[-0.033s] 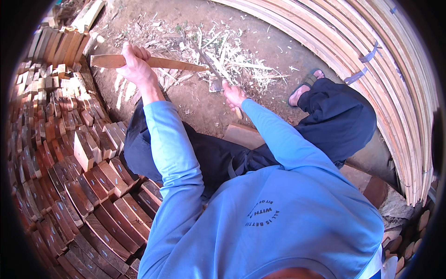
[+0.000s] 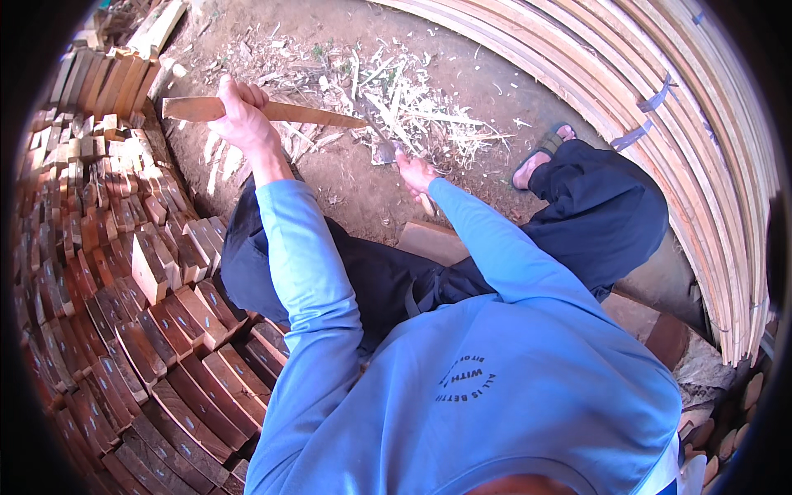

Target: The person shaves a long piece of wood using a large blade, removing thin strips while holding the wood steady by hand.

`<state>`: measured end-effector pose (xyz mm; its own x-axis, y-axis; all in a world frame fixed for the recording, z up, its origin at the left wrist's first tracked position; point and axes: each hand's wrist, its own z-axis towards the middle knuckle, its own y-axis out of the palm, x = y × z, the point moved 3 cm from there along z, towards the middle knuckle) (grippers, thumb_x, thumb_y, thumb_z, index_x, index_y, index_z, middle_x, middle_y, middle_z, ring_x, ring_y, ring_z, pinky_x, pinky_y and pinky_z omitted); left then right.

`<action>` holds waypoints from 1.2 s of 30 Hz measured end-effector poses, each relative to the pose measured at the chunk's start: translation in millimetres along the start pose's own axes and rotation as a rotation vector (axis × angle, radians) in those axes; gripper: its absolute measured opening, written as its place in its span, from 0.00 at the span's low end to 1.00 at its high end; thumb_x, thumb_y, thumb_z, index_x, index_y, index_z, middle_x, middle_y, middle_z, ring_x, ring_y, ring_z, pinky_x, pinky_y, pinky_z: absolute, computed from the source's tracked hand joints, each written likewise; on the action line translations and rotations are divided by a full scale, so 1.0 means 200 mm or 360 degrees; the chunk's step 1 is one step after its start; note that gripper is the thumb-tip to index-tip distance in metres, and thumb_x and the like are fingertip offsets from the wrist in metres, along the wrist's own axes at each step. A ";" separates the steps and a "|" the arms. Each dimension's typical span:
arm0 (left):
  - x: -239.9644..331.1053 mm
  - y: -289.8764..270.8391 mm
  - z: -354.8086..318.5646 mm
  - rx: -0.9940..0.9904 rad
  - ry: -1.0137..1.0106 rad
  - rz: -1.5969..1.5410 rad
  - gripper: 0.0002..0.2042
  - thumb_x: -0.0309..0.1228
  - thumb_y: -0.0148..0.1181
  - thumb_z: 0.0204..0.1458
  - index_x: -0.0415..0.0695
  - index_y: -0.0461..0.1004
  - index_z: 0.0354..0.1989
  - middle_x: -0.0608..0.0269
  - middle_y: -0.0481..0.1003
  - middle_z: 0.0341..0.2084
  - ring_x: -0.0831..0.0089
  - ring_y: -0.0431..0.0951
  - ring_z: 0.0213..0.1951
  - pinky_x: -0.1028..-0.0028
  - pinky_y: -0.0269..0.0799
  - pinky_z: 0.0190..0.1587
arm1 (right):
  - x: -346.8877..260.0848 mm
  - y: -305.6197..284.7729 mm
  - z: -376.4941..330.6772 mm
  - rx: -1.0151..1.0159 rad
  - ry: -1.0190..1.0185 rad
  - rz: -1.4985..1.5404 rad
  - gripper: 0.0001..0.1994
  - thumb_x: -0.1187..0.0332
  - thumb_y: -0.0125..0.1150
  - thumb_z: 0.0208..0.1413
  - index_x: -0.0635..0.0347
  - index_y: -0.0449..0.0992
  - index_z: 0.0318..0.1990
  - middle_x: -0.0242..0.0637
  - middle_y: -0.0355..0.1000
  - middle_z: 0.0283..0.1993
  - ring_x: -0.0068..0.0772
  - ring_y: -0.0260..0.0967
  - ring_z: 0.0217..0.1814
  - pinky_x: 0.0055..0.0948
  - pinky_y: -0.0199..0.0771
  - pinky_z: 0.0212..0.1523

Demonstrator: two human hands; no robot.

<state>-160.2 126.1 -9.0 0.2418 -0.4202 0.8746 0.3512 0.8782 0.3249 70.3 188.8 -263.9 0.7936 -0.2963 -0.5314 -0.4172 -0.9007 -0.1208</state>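
My left hand (image 2: 243, 115) is closed round a flat, slightly curved strip of wood (image 2: 309, 114), held crosswise over the ground. The strip's broad end sticks out to the left of my fist and its narrower end points right. My right hand (image 2: 417, 175) grips a long-bladed knife (image 2: 381, 132) by its pale handle. The handle's end shows below my fist. The blade runs up and left, crossing by the strip's right end. Whether blade and wood touch, I cannot tell; the blade's far part is smeared.
Pale wood shavings (image 2: 429, 115) litter the dirt ground beyond my hands. Stacked wooden blocks (image 2: 165, 330) fill the left side. Long bent wood strips (image 2: 660, 124) curve along the right, near my sandalled foot (image 2: 540, 157). A wooden piece (image 2: 433, 241) lies between my legs.
The knife's blade has shifted slightly and looks more smeared, its far part less distinct than before. My right hand has turned a little; my left hand and the strip have barely moved.
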 end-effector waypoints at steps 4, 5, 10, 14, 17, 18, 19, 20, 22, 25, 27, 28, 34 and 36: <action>0.01 -0.01 0.01 -0.0056 -0.0003 -0.0025 0.21 0.30 0.53 0.62 0.49 0.56 0.15 0.72 0.54 0.09 0.81 0.52 0.12 0.75 0.52 0.18 | -0.02 -0.09 0.06 -0.0139 0.0049 0.0153 0.33 0.38 0.38 0.66 0.65 0.70 0.34 0.33 0.63 0.21 0.27 0.61 0.17 0.35 0.69 0.18; 0.00 -0.01 0.01 -0.0055 0.0005 -0.0021 0.21 0.30 0.53 0.62 0.49 0.56 0.15 0.72 0.54 0.09 0.81 0.52 0.12 0.75 0.52 0.18 | -0.03 -0.10 0.04 -0.0188 0.0025 0.0296 0.31 0.38 0.39 0.66 0.61 0.68 0.32 0.30 0.60 0.20 0.25 0.57 0.16 0.33 0.65 0.17; -0.01 -0.03 0.02 -0.0050 0.0017 -0.0034 0.21 0.30 0.53 0.62 0.49 0.56 0.15 0.72 0.54 0.10 0.81 0.52 0.12 0.74 0.52 0.17 | -0.05 -0.05 -0.05 -0.0227 -0.0009 0.0665 0.27 0.39 0.40 0.67 0.54 0.62 0.29 0.24 0.54 0.19 0.20 0.49 0.14 0.27 0.56 0.15; 0.01 -0.01 0.00 -0.0018 -0.0008 -0.0049 0.21 0.30 0.53 0.62 0.48 0.56 0.15 0.71 0.54 0.09 0.81 0.52 0.12 0.74 0.52 0.17 | 0.04 -0.06 -0.04 -0.0180 0.0089 0.0302 0.27 0.39 0.41 0.67 0.54 0.62 0.27 0.26 0.55 0.18 0.20 0.50 0.14 0.28 0.55 0.14; -0.01 0.00 0.03 -0.0058 0.0047 -0.0038 0.21 0.30 0.53 0.62 0.48 0.57 0.15 0.72 0.54 0.09 0.81 0.52 0.13 0.74 0.52 0.17 | -0.06 -0.11 -0.02 -0.0114 -0.0012 0.0452 0.27 0.39 0.41 0.66 0.54 0.62 0.27 0.25 0.53 0.18 0.20 0.48 0.13 0.27 0.53 0.13; -0.02 -0.01 0.02 -0.0076 0.0044 -0.0042 0.21 0.30 0.53 0.62 0.48 0.57 0.15 0.72 0.54 0.09 0.81 0.52 0.13 0.74 0.52 0.17 | -0.05 -0.09 -0.01 -0.0128 -0.0030 0.0523 0.27 0.39 0.41 0.66 0.54 0.61 0.27 0.25 0.52 0.18 0.20 0.48 0.13 0.27 0.53 0.13; -0.02 -0.02 0.02 -0.0072 0.0046 -0.0031 0.21 0.30 0.53 0.62 0.48 0.57 0.15 0.72 0.54 0.09 0.81 0.52 0.13 0.74 0.52 0.17 | -0.04 -0.08 -0.01 -0.0141 -0.0048 0.0595 0.27 0.39 0.41 0.66 0.54 0.61 0.27 0.24 0.52 0.17 0.20 0.48 0.13 0.27 0.53 0.13; -0.02 -0.01 0.02 -0.0071 0.0046 -0.0020 0.21 0.30 0.53 0.62 0.48 0.57 0.15 0.72 0.54 0.09 0.81 0.52 0.13 0.74 0.52 0.17 | -0.01 -0.06 0.00 -0.0171 -0.0026 0.0604 0.27 0.39 0.41 0.66 0.54 0.61 0.27 0.24 0.52 0.17 0.20 0.48 0.13 0.27 0.53 0.13; -0.01 -0.02 0.01 -0.0059 0.0031 -0.0030 0.21 0.31 0.53 0.62 0.48 0.57 0.14 0.72 0.54 0.09 0.81 0.52 0.12 0.74 0.52 0.17 | 0.04 -0.04 0.01 -0.0230 0.0016 0.0622 0.27 0.39 0.41 0.66 0.54 0.61 0.27 0.24 0.52 0.17 0.20 0.47 0.13 0.27 0.54 0.14; -0.02 -0.02 0.02 -0.0042 0.0009 -0.0070 0.21 0.31 0.53 0.62 0.48 0.57 0.14 0.72 0.54 0.09 0.81 0.52 0.12 0.74 0.53 0.17 | 0.02 -0.08 0.04 -0.0056 0.0061 -0.0055 0.31 0.38 0.40 0.66 0.61 0.67 0.30 0.31 0.60 0.21 0.26 0.58 0.18 0.33 0.63 0.17; -0.01 -0.02 0.00 -0.0038 0.0011 -0.0052 0.21 0.31 0.54 0.62 0.48 0.57 0.15 0.72 0.55 0.09 0.81 0.53 0.12 0.75 0.53 0.17 | -0.02 -0.09 0.03 -0.0200 0.0041 0.0265 0.30 0.39 0.40 0.66 0.59 0.65 0.28 0.30 0.58 0.20 0.24 0.55 0.17 0.33 0.62 0.17; -0.01 -0.02 0.00 -0.0034 0.0020 -0.0040 0.21 0.30 0.53 0.61 0.49 0.56 0.15 0.72 0.54 0.10 0.81 0.52 0.12 0.74 0.52 0.18 | -0.05 -0.09 0.03 -0.0215 -0.0003 0.0324 0.30 0.39 0.40 0.66 0.58 0.65 0.27 0.29 0.57 0.20 0.23 0.54 0.16 0.32 0.61 0.16; -0.02 -0.02 0.02 -0.0007 0.0038 -0.0029 0.21 0.31 0.54 0.61 0.48 0.57 0.15 0.72 0.55 0.10 0.81 0.53 0.12 0.74 0.53 0.17 | 0.02 -0.02 -0.04 -0.0279 0.0042 0.0528 0.27 0.39 0.38 0.68 0.52 0.59 0.27 0.22 0.51 0.18 0.18 0.45 0.13 0.27 0.53 0.14; -0.01 -0.03 0.02 0.0055 0.0022 -0.0021 0.21 0.31 0.54 0.61 0.48 0.58 0.15 0.72 0.54 0.10 0.81 0.53 0.12 0.75 0.53 0.17 | 0.02 -0.04 -0.02 -0.0214 0.0120 0.0473 0.27 0.39 0.39 0.68 0.53 0.60 0.28 0.22 0.50 0.18 0.17 0.45 0.13 0.28 0.53 0.14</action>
<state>-166.4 123.5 -11.6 0.2496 -0.4349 0.8652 0.3230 0.8797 0.3490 77.6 193.2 -261.3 0.6786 -0.5702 -0.4629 -0.5768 -0.8040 0.1448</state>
